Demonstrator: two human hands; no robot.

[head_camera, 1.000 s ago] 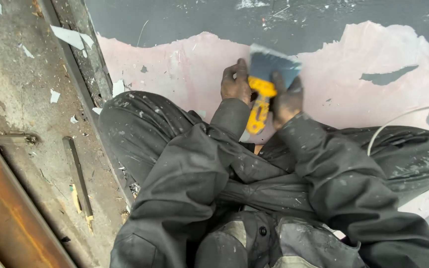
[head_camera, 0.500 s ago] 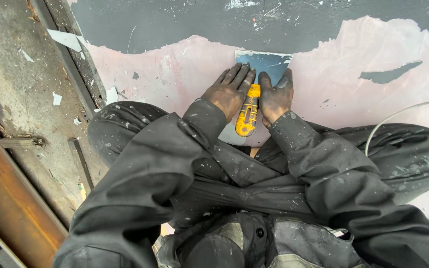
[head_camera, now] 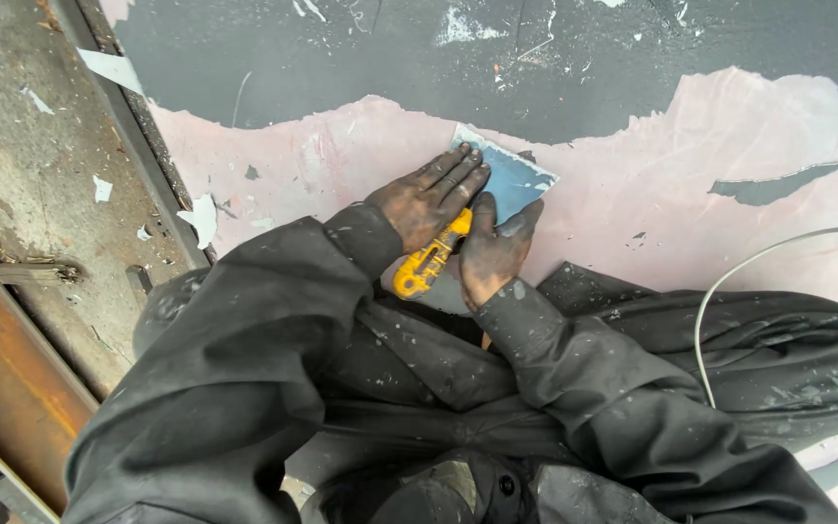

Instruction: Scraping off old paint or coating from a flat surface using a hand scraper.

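— What have the hands got hold of?

— A scraper (head_camera: 458,218) with a yellow handle and a wide, pale blue blade. It lies flat on the pink patch of floor (head_camera: 652,204) where the dark grey paint (head_camera: 361,58) is gone, the blade's far edge pointing toward the ragged border of that paint.

— And the left hand?

— The left hand (head_camera: 426,201) lies palm down across the near part of the blade and the top of the handle. Its fingers (head_camera: 460,171) are straight and pressed close together, flat on the tool rather than curled round it.

— The right one?

— The right hand (head_camera: 492,250) sits just beside it, on the handle's right side. The thumb runs up along the handle and the fingers reach onto the blade's right corner. Whether they wrap under the handle or only press down, I cannot tell; the hand itself hides that. Both hands are blackened with grime.

— What lies around them?

— Dark, paint-flecked sleeves and trouser legs fill the lower half. A thin white cable (head_camera: 729,281) curves over the right leg. To the left runs a grey ledge (head_camera: 41,146) strewn with pale paint flakes (head_camera: 102,187), and below it a rusty orange beam (head_camera: 2,378).
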